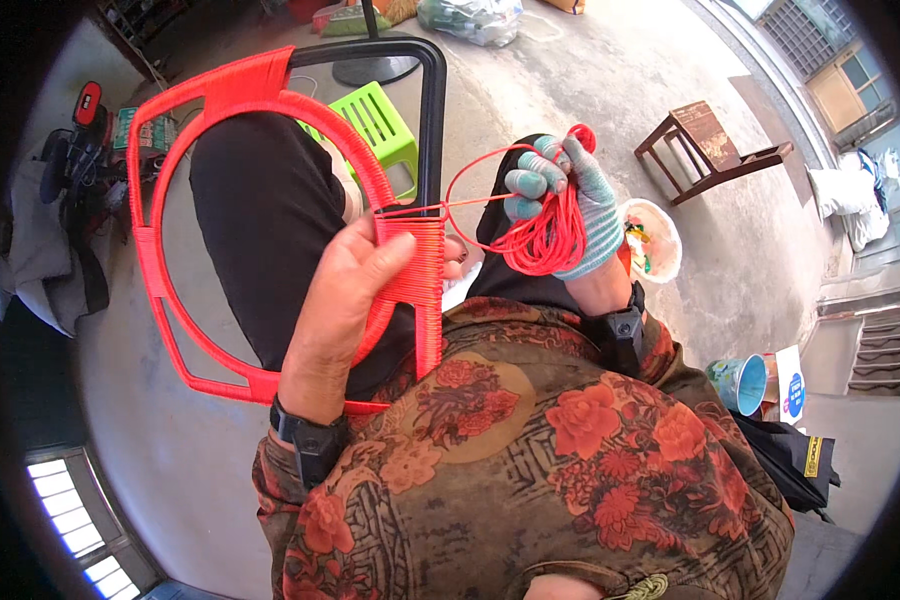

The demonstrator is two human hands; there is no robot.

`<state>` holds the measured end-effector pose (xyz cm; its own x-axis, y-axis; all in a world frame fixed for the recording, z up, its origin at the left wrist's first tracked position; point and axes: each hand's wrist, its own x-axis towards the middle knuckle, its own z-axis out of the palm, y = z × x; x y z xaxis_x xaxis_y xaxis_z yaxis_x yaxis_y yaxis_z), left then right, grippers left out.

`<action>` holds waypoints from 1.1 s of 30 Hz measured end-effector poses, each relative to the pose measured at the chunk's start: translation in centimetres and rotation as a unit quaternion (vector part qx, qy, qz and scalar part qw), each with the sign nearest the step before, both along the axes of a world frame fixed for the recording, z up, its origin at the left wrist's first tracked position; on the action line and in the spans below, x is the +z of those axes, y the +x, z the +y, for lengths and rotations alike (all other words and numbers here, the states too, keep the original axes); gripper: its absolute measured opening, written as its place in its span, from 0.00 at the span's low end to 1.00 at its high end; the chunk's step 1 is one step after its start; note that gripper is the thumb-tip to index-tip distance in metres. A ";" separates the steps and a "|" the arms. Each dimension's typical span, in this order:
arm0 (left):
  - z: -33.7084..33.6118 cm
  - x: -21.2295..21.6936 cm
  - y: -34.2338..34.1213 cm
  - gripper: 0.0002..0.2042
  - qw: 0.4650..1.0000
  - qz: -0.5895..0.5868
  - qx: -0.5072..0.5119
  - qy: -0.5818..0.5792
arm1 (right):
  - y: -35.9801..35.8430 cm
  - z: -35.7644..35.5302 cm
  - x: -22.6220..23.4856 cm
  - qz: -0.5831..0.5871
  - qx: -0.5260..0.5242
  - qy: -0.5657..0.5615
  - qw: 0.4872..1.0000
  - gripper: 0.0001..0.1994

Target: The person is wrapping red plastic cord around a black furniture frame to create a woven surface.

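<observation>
Across my lap lies a frame (432,110), a black square tube with rounded corners and a ring inside it, mostly wrapped in red cord. Its upper right part is still bare black. My bare left hand (355,265) grips the wrapped right side of the frame, thumb on top of the windings. In a striped grey and teal glove, my right hand (575,205) is closed around a looped bundle of red cord (542,238). A strand runs from that bundle to the end of the windings beside my left thumb, and another loop curves out above it.
A green plastic stool (385,125) stands beyond the frame. To the right are a wooden stool (705,140), a white bucket (660,235) with scraps inside, and a blue bin (738,385). Plastic bags (475,18) lie at the far side; dark equipment (75,165) stands at left.
</observation>
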<state>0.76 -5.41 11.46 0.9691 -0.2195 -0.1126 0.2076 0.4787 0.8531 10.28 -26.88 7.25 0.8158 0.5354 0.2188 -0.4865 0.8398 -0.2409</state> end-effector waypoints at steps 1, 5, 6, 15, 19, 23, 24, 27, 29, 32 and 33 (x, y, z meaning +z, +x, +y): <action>0.0 0.3 -0.1 0.17 1.000 0.001 -0.001 0.000 | 0.1 -0.2 -0.3 -0.004 0.019 0.003 1.000 0.14; 0.3 0.4 -0.2 0.22 0.999 0.015 -0.043 0.020 | -0.6 -1.0 -0.5 -0.020 0.012 -0.068 0.997 0.13; 0.4 0.2 -0.2 0.23 0.999 0.019 -0.036 0.020 | -0.8 -1.4 -0.5 -0.053 -0.036 -0.138 0.988 0.13; -0.4 0.0 -0.2 0.24 0.999 -0.019 0.029 0.002 | 1.3 -2.7 1.4 0.001 -0.005 -0.537 0.844 0.16; 0.2 -0.7 0.1 0.25 0.997 -0.024 0.072 -0.025 | 1.3 -1.6 5.6 -0.314 -0.282 -0.808 0.410 0.15; -0.9 1.2 0.1 0.20 0.977 -0.067 0.145 -0.138 | 0.8 3.3 7.8 -0.635 -0.559 -0.484 0.224 0.16; -0.9 1.3 0.1 0.19 0.971 -0.080 0.173 -0.144 | -0.3 5.2 8.2 -0.672 -0.543 -0.456 0.212 0.17; -0.1 -0.7 0.1 0.15 0.968 -0.115 0.211 -0.078 | -1.4 7.4 8.8 -0.705 -0.539 -0.419 0.193 0.15; 0.7 -1.2 0.3 0.12 0.972 -0.123 0.192 -0.055 | -1.1 7.4 8.7 -0.705 -0.548 -0.407 0.190 0.14; 0.9 -1.1 0.3 0.13 0.971 -0.085 0.208 -0.079 | -2.3 4.2 7.8 -0.520 -0.519 -0.480 0.480 0.14; 0.9 -1.2 0.4 0.13 0.971 -0.086 0.210 -0.081 | -2.6 3.5 7.9 -0.522 -0.518 -0.479 0.479 0.14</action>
